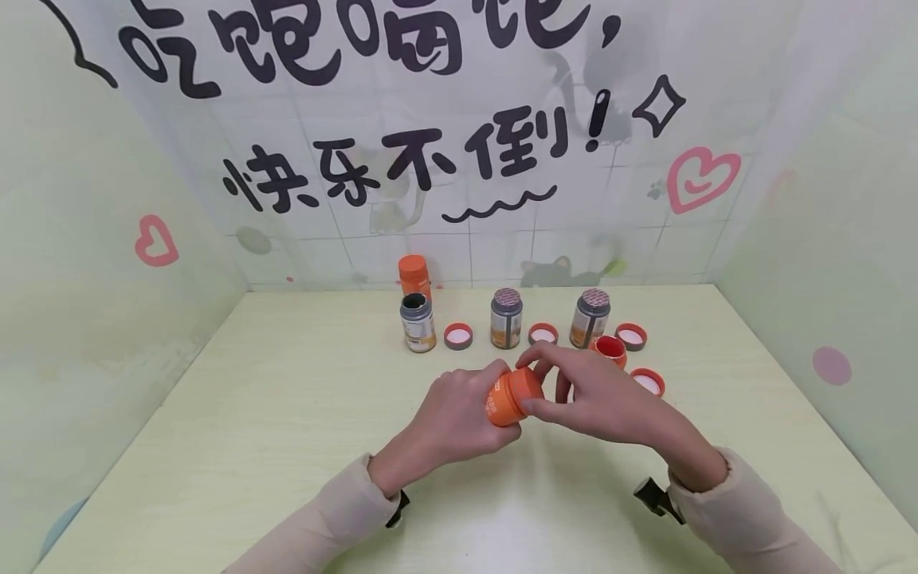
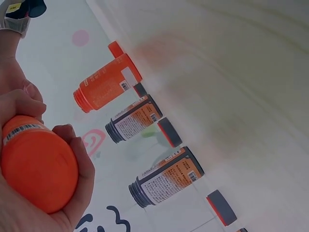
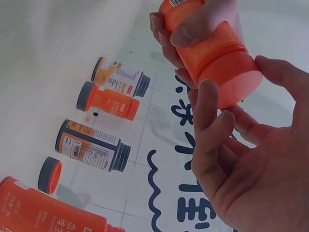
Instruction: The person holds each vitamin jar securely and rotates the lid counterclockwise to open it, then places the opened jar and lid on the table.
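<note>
My left hand (image 1: 459, 410) grips an orange bottle (image 1: 502, 405) round its body, tilted above the table with its capped end toward the right. The fingers and thumb of my right hand (image 1: 610, 395) hold the rim of its orange cap (image 1: 527, 386). In the right wrist view the cap (image 3: 234, 79) sits on the bottle, with fingertips at opposite sides of it. The bottle's round base (image 2: 41, 169) faces the left wrist camera. Behind the right hand, an uncapped orange bottle (image 1: 612, 348) is partly hidden, an upturned cap (image 1: 649, 381) beside it.
Along the back stand a capped orange bottle (image 1: 413, 269), an open grey bottle (image 1: 419, 325) and two grey bottles with foil seals, one in the middle (image 1: 506, 320), another farther right (image 1: 590, 319). Upturned red-rimmed caps lie between them, one at left (image 1: 457, 336). Walls enclose the table (image 1: 287, 399).
</note>
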Demonstrator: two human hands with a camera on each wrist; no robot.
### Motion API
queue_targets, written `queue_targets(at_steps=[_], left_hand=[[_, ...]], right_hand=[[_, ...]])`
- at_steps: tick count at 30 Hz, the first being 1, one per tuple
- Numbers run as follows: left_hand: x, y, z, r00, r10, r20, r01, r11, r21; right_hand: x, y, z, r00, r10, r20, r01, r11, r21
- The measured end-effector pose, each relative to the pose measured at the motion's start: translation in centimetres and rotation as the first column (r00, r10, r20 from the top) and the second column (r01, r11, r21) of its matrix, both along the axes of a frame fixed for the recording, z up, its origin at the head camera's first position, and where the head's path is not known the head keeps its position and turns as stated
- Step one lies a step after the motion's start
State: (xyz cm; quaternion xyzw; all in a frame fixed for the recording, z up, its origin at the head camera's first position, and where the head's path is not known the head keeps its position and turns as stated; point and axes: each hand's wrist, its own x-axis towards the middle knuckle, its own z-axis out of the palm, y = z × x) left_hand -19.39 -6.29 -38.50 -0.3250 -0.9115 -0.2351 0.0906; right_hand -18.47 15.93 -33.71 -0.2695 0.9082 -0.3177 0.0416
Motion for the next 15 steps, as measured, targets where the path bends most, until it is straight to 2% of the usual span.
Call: queue_targets(at_steps=[4, 9, 11, 15], left_hand=[[0.01, -0.02, -0.02, 1.000, 0.000, 0.006, 0.000, 1.000, 0.003], [-0.01, -0.03, -0.07, 1.000, 0.000, 0.000, 0.000, 1.000, 0.005], [-0.01, -0.01, -0.13, 1.000, 0.000, -0.005, 0.000, 1.000, 0.002], [-0.04, 0.05, -0.20, 1.000, -0.004, -0.008, 0.004, 1.000, -0.003]], right_hand=[[-0.01, -0.08, 0.07, 1.000, -0.019, -0.009, 0.019, 1.000, 0.007], [-0.03, -0.56, -0.16, 0.989, -0.100, 0.105, 0.102, 0.995, -0.013], [-0.06, -0.66, -0.38, 0.985, -0.103, 0.135, 0.107, 0.994, -0.027], [-0.15, -0.70, -0.70, 0.986, -0.089, 0.140, 0.096, 0.994, -0.044]])
